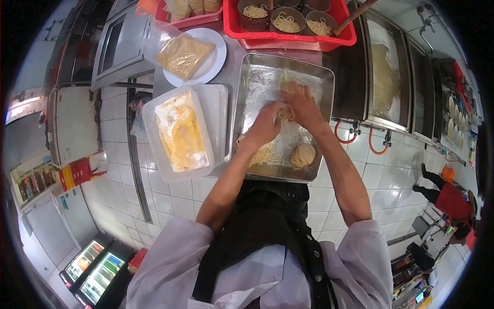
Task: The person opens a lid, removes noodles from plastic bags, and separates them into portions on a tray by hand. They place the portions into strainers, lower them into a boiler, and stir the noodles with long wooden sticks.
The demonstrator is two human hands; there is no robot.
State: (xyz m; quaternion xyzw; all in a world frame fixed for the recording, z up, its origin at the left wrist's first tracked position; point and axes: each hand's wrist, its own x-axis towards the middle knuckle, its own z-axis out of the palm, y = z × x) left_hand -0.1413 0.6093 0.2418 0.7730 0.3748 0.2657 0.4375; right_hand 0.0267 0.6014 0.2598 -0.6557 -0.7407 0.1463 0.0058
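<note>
We see both arms reaching forward over the metal tray, elbows bent and forearms angling inward so that the hands meet near its middle. The left hand is curled, knuckles up. The right hand lies just beyond it, fingers pointing down. Together they close on a noodle bundle held between them, low over the floured tray floor. Nearer the body, in the same tray, lie a coiled noodle nest and some loose strands. Left of the tray stands a white tub of floured yellow noodles, and beyond the tray a red basket of strainers
</note>
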